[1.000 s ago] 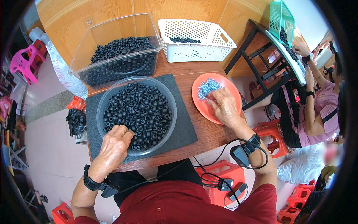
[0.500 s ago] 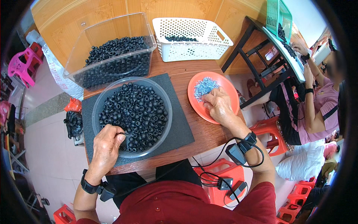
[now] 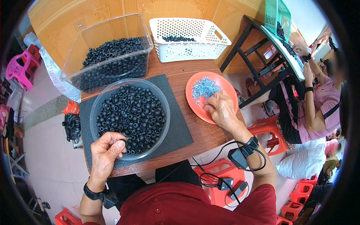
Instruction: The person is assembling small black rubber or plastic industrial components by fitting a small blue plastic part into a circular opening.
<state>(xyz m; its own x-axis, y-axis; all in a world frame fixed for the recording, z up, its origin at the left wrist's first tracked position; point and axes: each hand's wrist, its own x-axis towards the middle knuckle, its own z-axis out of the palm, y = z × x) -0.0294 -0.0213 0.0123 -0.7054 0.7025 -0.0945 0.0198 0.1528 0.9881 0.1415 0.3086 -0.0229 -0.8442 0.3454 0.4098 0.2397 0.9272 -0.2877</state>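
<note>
At the near left rim of a clear round tub (image 3: pixel 167 108), my left hand (image 3: pixel 106 150) is closed, thumb against forefinger, on a small black hollow cap (image 3: pixel 123 140). Many more such black caps (image 3: pixel 131 108) fill the tub, most showing a round opening. To the right, my right hand (image 3: pixel 221 107) hangs over an orange plate (image 3: pixel 195 106) with its fingertips pinched together. Beside those fingertips lies a heap of tiny clear-blue pieces (image 3: pixel 205 88) on the plate. Whatever the right fingertips hold is hidden or too small to make out.
A dark mat (image 3: pixel 176 123) lies under the tub on the wooden table (image 3: pixel 206 138). Behind stand a clear bin (image 3: pixel 108 63) of black caps and a white perforated basket (image 3: pixel 187 52). Red stools (image 3: pixel 221 172) and cables are near me; a person (image 3: pixel 318 108) works at the right.
My left hand has drawn back slightly toward me and turned, bringing the black cap to the tub's rim. The right hand stays over the plate, fingertips now at the heap's near edge.
</note>
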